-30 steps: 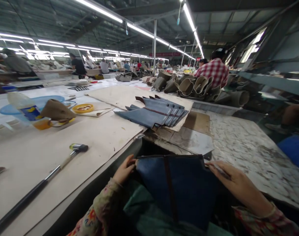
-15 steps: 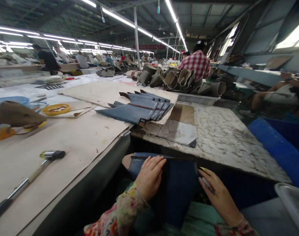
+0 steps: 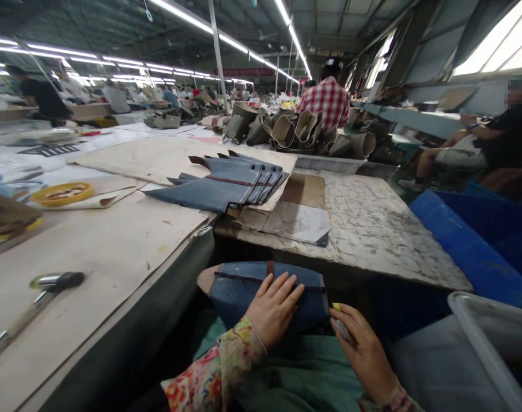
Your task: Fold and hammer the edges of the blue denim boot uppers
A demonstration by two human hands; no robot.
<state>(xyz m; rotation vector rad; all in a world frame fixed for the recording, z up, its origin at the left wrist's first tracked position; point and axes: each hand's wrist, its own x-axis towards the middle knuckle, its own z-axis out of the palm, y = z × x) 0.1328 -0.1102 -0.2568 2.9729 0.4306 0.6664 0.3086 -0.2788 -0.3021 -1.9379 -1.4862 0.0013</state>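
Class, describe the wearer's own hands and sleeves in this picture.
Both the left hand and right hand are ungloved. The left sleeve has a floral print in red, yellow and pale tones; the right sleeve, barely visible, looks reddish and patterned.

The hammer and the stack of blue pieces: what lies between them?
In the head view, pale sheeting with small specks lies between the hammer and the stack of blue pieces.

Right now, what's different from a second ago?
The left grip released the left corner of the blue piece and moved right, resting spread across its middle. The blue piece tipped, so its far part shows, with a pale left tip. The right grip stayed by the right edge, holding a small grey thing; the blue stack and hammer stayed put.
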